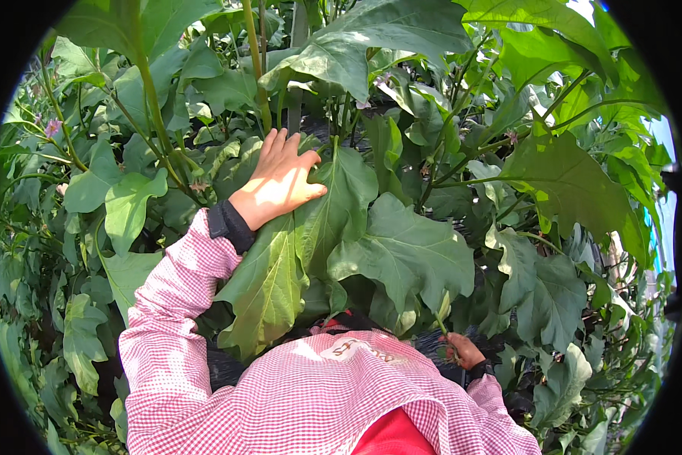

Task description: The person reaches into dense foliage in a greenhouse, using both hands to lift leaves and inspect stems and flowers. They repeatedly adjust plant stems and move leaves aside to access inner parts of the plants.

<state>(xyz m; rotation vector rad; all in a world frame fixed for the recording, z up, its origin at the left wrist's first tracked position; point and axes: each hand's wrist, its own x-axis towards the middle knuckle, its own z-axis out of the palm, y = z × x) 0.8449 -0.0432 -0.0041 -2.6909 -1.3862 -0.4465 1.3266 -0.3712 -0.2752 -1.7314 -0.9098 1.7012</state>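
My left hand [281,182] is spread with its fingers apart against large eggplant leaves. Beside its thumb hangs a broad green leaf [341,190], and under the wrist a yellower leaf [267,284] droops towards my chest. Low on the right, my right hand [465,351] is curled around a green leaf stalk [441,325]; its fingertips are partly hidden. A wide lobed leaf [406,250] spreads between the two hands and covers what lies beneath it.
Upright stems [258,68] and a grey post [296,79] rise beyond my left hand. Purple flowers [52,128] show at the left. Large leaves [574,176] reach in from the right. Black plastic sheeting [224,364] shows below the foliage.
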